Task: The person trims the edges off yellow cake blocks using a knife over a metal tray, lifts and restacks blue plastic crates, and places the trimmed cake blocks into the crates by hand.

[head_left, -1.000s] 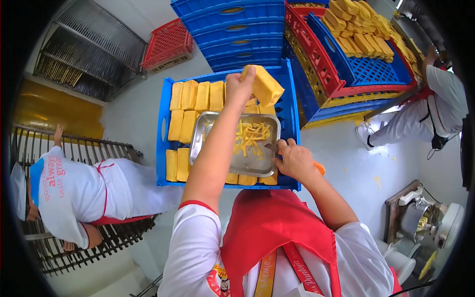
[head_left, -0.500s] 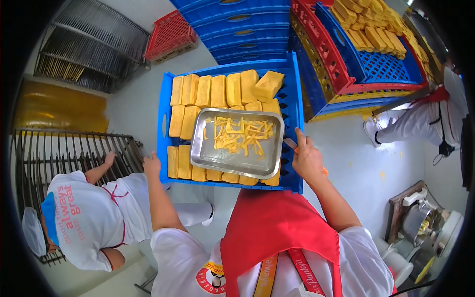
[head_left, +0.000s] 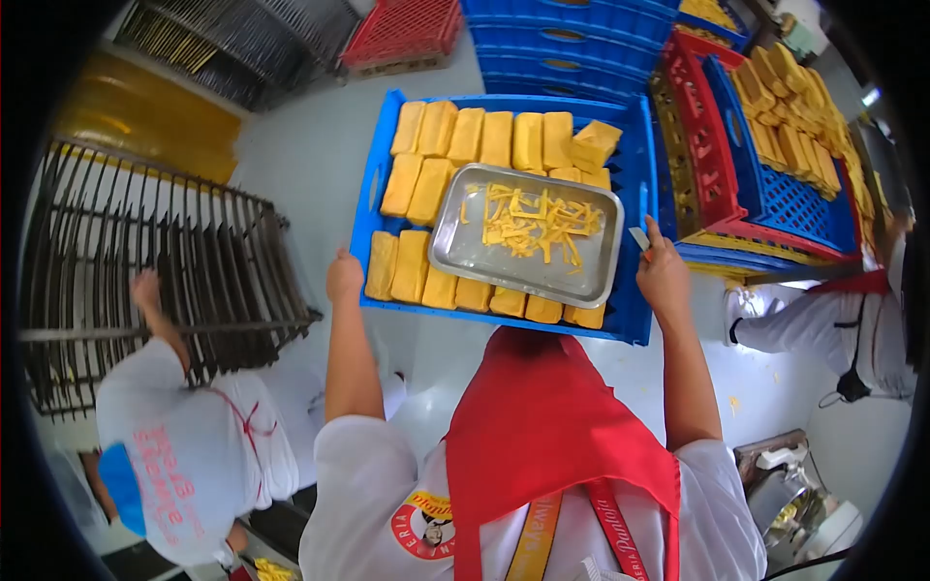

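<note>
Between my hands is a blue plastic crate (head_left: 372,208) with rows of yellow, loaf-shaped blocks (head_left: 496,140) in it. A shallow metal tray (head_left: 475,254) rests on the blocks, holding thin yellow strips (head_left: 542,223). My left hand (head_left: 344,276) is closed on the crate's left side near the front corner. On the opposite side, my right hand (head_left: 665,279) grips the crate's right wall. A small knife (head_left: 639,238) is also in my right hand, its blade poking out past the fingers; the handle is mostly hidden.
Stacked blue crates (head_left: 567,44) stand ahead. To their right, a red crate (head_left: 697,145) and others hold yellow blocks. A co-worker (head_left: 194,455) reaches to a metal rack (head_left: 165,261) at left; another person (head_left: 823,329) stands at right. A mixer (head_left: 780,499) sits lower right.
The crate, with its tray and both my hands, has shifted right and slightly up in view. The surroundings have swung too; the co-worker's arm at the rack has moved.
</note>
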Demonstrator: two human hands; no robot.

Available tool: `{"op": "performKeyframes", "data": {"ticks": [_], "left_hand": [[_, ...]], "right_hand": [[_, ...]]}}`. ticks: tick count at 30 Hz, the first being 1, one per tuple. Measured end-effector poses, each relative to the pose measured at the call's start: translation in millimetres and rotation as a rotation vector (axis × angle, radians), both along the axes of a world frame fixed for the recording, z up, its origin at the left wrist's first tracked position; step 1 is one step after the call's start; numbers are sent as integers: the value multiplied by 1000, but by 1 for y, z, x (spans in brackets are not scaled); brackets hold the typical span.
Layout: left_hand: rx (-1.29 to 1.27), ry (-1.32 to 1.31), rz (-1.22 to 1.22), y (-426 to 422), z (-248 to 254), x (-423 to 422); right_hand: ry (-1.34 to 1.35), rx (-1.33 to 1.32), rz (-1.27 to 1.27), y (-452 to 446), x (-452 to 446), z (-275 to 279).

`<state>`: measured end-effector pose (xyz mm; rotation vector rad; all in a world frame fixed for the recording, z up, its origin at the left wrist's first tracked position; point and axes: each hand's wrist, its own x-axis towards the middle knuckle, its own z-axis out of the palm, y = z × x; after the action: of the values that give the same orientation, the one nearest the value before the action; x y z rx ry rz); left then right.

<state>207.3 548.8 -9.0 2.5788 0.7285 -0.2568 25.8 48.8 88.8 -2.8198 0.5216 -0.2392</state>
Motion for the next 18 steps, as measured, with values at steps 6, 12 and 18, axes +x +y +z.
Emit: {"op": "performKeyframes", "data": {"ticks": [6,12,18], "left_hand": [[17,-580,-452,-129,54,22],[-473,-592,-1053,-327,105,49],[-301,-257,-1085,-413,106,73]], "right_hand": [[40,-89,-36,-13,12,-3],[-7,-85,-98,-8,9,-2],[2,-76,-158,-3,11,2]]}}
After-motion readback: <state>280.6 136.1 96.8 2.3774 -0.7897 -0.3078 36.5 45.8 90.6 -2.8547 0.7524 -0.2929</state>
